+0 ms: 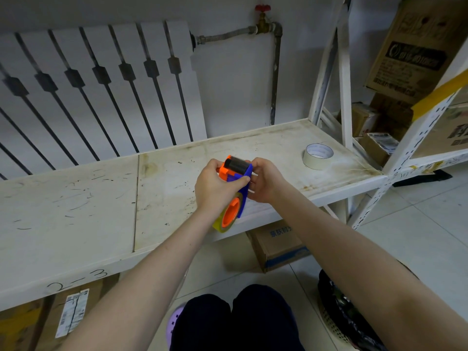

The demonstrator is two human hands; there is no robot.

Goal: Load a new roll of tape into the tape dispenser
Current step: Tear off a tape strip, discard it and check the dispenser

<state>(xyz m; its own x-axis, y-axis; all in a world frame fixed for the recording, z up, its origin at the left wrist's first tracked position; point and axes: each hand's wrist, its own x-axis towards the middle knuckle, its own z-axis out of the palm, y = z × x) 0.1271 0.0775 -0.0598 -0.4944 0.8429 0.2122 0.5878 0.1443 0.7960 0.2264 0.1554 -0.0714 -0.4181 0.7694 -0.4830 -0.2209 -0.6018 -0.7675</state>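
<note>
At the far left a white radiator [96, 84] with dark fins stands against the wall behind a scuffed white shelf board [76, 198], whose front edge carries the handwritten mark "2-3". Under that edge sits a cardboard box with a shipping label [72, 315].

Over the middle of the shelf, the left hand [215, 188] is closed around the orange and blue tape dispenser [234, 188], thumb pressed across its blue side plate. The dispenser is held in the air above the board, its toothed cutter and black roller pointing away from the person. A yellowish tape roll [224, 224] sits on the orange hub at its lower end, hanging just past the shelf's front edge.

The right hand [266, 181] grips the dispenser's right side near the cutter, fingers curled behind the blue plate.

Farther right, a second, cream-coloured tape roll [318, 156] lies flat on the shelf, well apart from the hands. Beyond it stand white rack uprights [344, 84] and stacked cardboard boxes [415, 54].
</note>
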